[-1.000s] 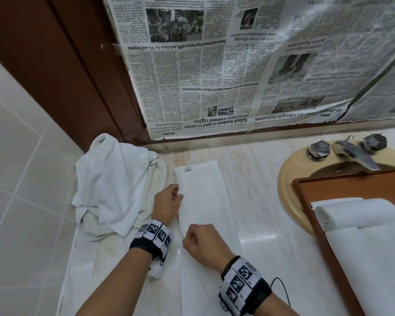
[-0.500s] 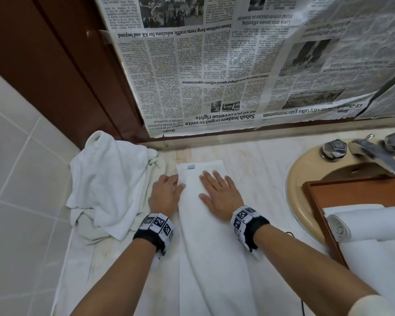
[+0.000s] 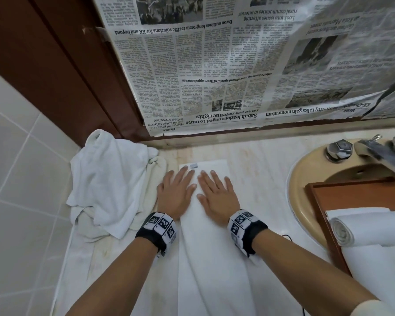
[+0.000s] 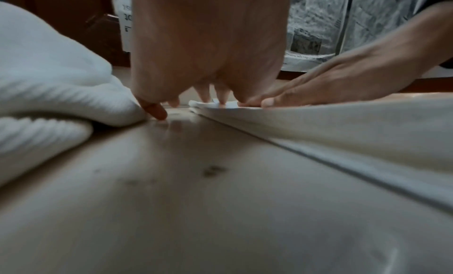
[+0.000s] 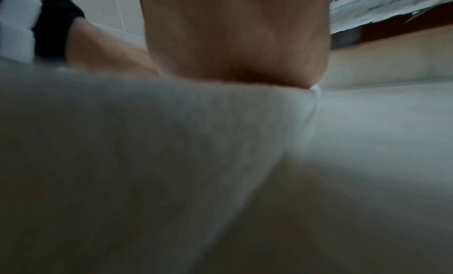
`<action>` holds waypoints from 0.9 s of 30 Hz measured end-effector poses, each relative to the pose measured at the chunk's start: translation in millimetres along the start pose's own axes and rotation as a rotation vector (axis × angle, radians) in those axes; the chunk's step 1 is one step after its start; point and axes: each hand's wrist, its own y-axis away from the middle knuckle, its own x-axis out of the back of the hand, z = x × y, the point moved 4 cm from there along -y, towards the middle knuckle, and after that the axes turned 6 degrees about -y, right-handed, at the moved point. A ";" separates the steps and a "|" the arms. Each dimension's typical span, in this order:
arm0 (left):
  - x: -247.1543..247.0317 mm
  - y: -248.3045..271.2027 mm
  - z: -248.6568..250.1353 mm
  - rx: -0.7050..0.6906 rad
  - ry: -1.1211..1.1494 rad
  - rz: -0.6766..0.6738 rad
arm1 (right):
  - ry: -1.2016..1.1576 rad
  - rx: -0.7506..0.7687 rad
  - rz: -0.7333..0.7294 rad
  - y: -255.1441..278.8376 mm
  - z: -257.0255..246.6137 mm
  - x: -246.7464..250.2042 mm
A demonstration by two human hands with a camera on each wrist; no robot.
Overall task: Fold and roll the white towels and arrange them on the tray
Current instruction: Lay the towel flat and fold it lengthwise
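Observation:
A white towel folded into a long narrow strip lies on the marble counter, running from its far end with a small label toward me. My left hand lies flat with straight fingers on the strip's far left edge, partly on the counter. Beside it my right hand presses flat on the strip, fingers spread. The left wrist view shows my left hand touching the towel's far corner. White towel fills the right wrist view. At the right, a wooden tray holds a rolled white towel.
A heap of crumpled white towels sits at the left against the tiled wall. A beige sink with a metal faucet lies under the tray. Newspaper hangs across the back.
The right hand opened from a pinch and slid up the strip to its far end. The left hand flattened onto the towel's far left edge. Both now lie side by side.

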 end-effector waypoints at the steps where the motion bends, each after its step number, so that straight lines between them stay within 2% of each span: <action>1: -5.5 1.1 -1.0 0.020 -0.066 -0.042 | 0.013 -0.012 -0.007 -2.0 3.1 -1.3; 4: -11.8 5.3 -9.6 0.081 -0.156 -0.062 | 0.014 -0.125 0.000 0.5 29.8 4.5; 7: -12.8 5.1 -12.1 0.125 -0.090 -0.091 | -0.033 -0.288 0.007 16.8 63.3 15.1; 9: -9.1 9.8 -7.3 0.131 -0.028 -0.074 | -0.056 -0.335 0.053 32.2 69.2 20.8; 10: -7.4 16.1 -2.3 0.120 0.009 -0.059 | -0.063 -0.322 0.095 40.2 64.1 21.9; 12: -10.1 34.7 10.9 0.075 0.056 -0.074 | -0.067 -0.205 0.147 55.0 38.1 17.5; 15: -23.5 63.4 26.3 0.012 -0.007 -0.155 | -0.036 -0.037 0.068 72.2 -4.7 -10.3; 18: -27.1 72.0 19.8 0.017 -0.072 -0.140 | 0.016 -0.066 -0.006 79.6 -6.5 -25.4; 21: -26.5 76.1 1.5 0.116 -0.055 -0.126 | 0.014 -0.161 -0.010 86.1 15.0 -18.0; 24: -25.9 93.7 1.4 0.134 -0.042 -0.122 | 0.005 -0.277 0.032 98.0 31.9 -14.7; 27: -28.9 120.3 21.5 0.085 -0.010 -0.122 | 0.027 -0.183 0.067 115.4 3.1 -26.6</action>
